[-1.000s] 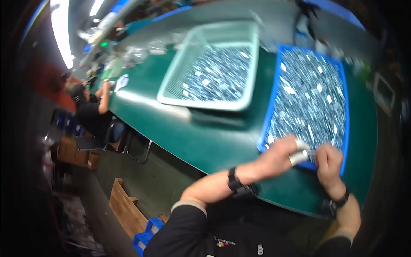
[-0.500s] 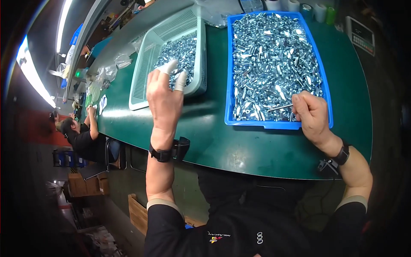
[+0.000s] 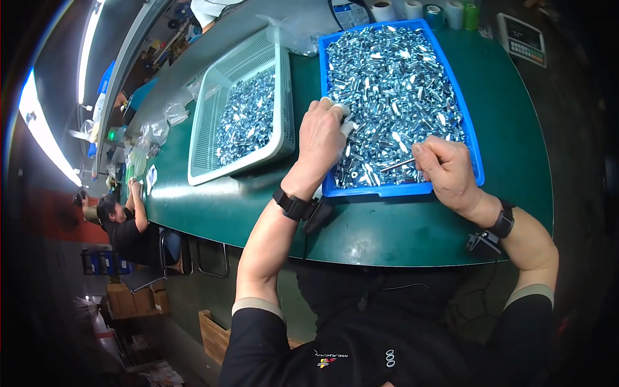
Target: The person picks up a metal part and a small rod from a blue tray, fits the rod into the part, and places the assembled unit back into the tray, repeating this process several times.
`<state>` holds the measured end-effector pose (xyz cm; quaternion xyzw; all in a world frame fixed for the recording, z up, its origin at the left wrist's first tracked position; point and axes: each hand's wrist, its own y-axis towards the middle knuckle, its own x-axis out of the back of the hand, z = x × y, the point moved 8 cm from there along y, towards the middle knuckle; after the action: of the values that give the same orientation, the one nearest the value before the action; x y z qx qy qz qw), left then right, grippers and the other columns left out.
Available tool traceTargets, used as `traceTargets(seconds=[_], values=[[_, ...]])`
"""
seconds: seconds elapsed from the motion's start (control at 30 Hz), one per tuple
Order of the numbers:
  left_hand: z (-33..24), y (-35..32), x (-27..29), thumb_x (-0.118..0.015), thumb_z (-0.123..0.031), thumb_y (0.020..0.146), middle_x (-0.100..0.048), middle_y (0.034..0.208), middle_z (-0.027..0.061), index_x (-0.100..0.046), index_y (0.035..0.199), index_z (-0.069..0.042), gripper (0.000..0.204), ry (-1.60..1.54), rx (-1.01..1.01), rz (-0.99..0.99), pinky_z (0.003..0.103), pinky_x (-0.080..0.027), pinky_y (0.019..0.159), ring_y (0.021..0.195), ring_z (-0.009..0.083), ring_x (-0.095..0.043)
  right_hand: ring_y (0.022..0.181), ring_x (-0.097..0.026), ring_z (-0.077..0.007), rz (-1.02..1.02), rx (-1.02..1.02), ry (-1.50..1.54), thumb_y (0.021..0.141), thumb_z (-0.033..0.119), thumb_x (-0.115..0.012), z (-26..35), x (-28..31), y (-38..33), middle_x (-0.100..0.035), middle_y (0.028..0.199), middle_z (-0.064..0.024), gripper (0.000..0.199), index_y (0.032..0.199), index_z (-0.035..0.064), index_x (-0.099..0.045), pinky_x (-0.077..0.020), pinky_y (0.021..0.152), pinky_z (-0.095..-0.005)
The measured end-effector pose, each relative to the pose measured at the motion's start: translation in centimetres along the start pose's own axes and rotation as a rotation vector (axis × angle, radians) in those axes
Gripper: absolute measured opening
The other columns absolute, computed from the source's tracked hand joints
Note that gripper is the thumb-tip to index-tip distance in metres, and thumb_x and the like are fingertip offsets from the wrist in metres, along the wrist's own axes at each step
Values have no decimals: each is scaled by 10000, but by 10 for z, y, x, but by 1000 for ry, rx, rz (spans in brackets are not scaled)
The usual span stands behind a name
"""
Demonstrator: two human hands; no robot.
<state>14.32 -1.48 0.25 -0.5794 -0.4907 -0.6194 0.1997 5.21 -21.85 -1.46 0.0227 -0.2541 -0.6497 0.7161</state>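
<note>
At a green worktable (image 3: 400, 232), the left hand (image 3: 320, 137) rests curled, fingers together, on metal parts in a blue tray (image 3: 380, 189), while the right hand (image 3: 448, 169), at the tray's 5 o'clock corner, pinches a thin metal pin (image 3: 397, 165). A pale mesh basket (image 3: 282, 97) of parts lies at the tray's 9 o'clock, with bare table along the near edge.
</note>
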Motion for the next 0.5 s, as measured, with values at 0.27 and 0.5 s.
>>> traceTargets(seconds=[0.27, 0.5], values=[[3, -4, 1, -770, -56, 830, -659, 1006, 118, -720, 976, -30, 156, -73, 15, -32, 418, -502, 900, 1005, 322, -616, 562, -542, -61, -24, -145, 182, 1074, 271, -592, -9, 1, 0, -621, 684, -14, 391, 766, 31, -602, -420, 510, -246], [-6, -19, 16, -747, -28, 856, -661, 996, 135, -674, 972, -39, 138, -266, -22, -109, 426, -497, 857, 967, 338, -614, 623, -560, -64, -81, -142, 241, 1068, 266, -603, -9, 3, 3, -640, 699, -16, 334, 841, 24, -644, -420, 556, -250]])
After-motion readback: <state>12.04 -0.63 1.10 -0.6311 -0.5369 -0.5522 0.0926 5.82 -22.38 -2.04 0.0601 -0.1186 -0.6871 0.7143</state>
